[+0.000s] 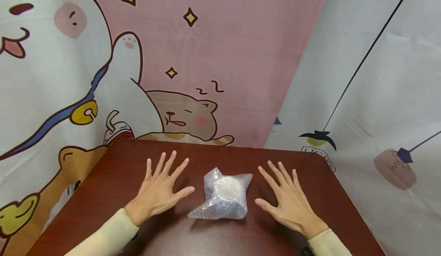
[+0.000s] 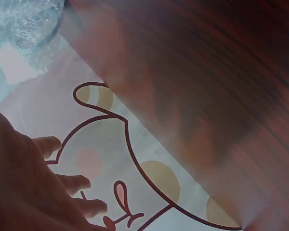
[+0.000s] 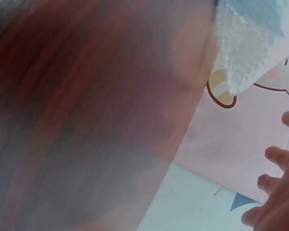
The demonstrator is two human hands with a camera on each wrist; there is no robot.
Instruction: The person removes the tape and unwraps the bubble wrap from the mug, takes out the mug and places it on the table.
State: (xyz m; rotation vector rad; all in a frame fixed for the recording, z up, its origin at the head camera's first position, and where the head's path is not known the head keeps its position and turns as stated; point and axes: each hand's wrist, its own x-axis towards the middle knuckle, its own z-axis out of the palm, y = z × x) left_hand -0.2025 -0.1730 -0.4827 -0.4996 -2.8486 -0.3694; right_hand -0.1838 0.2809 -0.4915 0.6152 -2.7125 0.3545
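Note:
A bundle of clear bubble wrap [image 1: 229, 196] sits on the dark red-brown table, with a pale round shape and something bluish showing through its layers. To its left my left hand [image 1: 160, 191] is held over the table, fingers straight and spread, thumb toward the bundle. My right hand [image 1: 287, 202] mirrors it on the other side, also spread and apart from the wrap. Neither hand holds anything. Part of the bubble wrap [image 2: 24, 38] appears at the upper left of the left wrist view, and a corner of the wrap [image 3: 245, 48] at the upper right of the right wrist view.
The wooden table [image 1: 220, 240] has rounded far corners. Behind it hangs a pink and white cloth [image 1: 241, 57] printed with cartoon animals, and a whitish cloth [image 1: 386, 76] with printed lamps runs down the right side.

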